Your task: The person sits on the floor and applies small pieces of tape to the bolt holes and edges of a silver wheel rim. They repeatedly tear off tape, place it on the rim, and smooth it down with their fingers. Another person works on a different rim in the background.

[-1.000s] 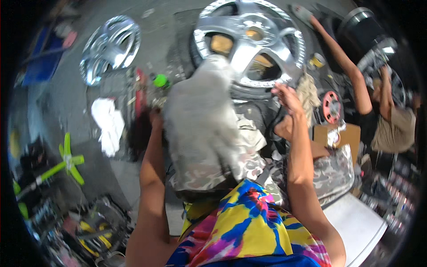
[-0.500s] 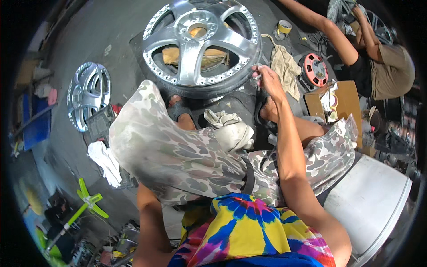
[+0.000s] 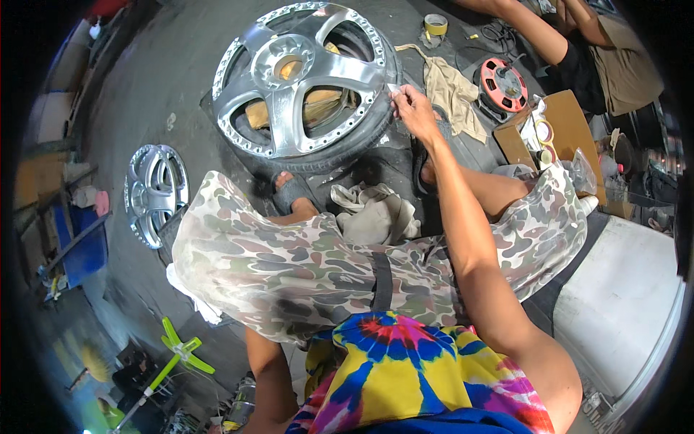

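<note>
Can't tell on the hidden left hand, but pinching a flimsy-looking scrap (image 3: pixel 393 88) in the right hand (image 3: pixel 414 112) beside a probably heavy wheel (image 3: pixel 287 95) at 11 o'clock, best grabbed by the spokes (image 3: pixel 345 78).

A tyre (image 3: pixel 334 159) and a cloth (image 3: pixel 450 92) lie on the grey floor (image 3: pixel 148 94). A box (image 3: pixel 572 124) and a red reel (image 3: pixel 504 87) stand there too.

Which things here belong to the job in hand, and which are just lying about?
Apparently in the job:
large silver wheel
dark tyre beneath it
small pale piece in the right hand

Apparently just lying about:
second silver wheel, far left
yellow tape roll
beige cloth
red reel
open cardboard box
</note>
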Tool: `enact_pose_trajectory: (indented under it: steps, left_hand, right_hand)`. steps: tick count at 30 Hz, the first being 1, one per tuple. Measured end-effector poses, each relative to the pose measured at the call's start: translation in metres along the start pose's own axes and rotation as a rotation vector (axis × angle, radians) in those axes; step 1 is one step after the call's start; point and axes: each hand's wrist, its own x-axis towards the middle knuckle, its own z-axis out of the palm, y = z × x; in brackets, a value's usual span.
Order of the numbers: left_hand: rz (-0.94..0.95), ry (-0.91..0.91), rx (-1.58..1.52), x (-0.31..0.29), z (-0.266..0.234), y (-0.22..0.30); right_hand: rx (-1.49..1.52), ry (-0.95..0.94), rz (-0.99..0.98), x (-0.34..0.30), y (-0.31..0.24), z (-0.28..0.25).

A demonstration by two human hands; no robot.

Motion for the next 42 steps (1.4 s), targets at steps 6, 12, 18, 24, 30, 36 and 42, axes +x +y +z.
enact_pose_trajectory:
  steps: [6, 12, 18, 24, 30, 36, 42]
  left_hand:
    - [0.003, -0.006, -0.032, -0.007, -0.017, -0.009]
    - [0.171, 0.106, -0.187, 0.012, -0.071, 0.022]
    - [0.591, 0.424, -0.549, 0.002, -0.243, 0.146]
    - [1.016, 0.369, -0.547, -0.140, -0.335, 0.296]
    - [1.431, 0.023, 0.166, -0.159, -0.314, 0.385]
    - [1.175, 0.099, 0.336, 0.030, -0.285, 0.425]
    - [1.007, 0.082, 0.532, 0.145, -0.223, 0.443]
  right_hand:
    - [-0.009, 0.026, 0.095, 0.000, -0.010, -0.013]
    - [0.161, 0.006, 0.119, -0.014, -0.004, -0.009]
    - [-0.236, 0.040, -0.103, -0.021, -0.023, 0.004]
    - [-0.292, 0.026, -0.150, -0.014, -0.050, 0.003]
    - [-0.249, 0.028, -0.083, -0.009, -0.027, -0.003]
    - [-0.120, 0.066, 0.051, -0.027, -0.029, 0.033]
    - [0.098, 0.036, 0.231, -0.048, -0.031, 0.058]
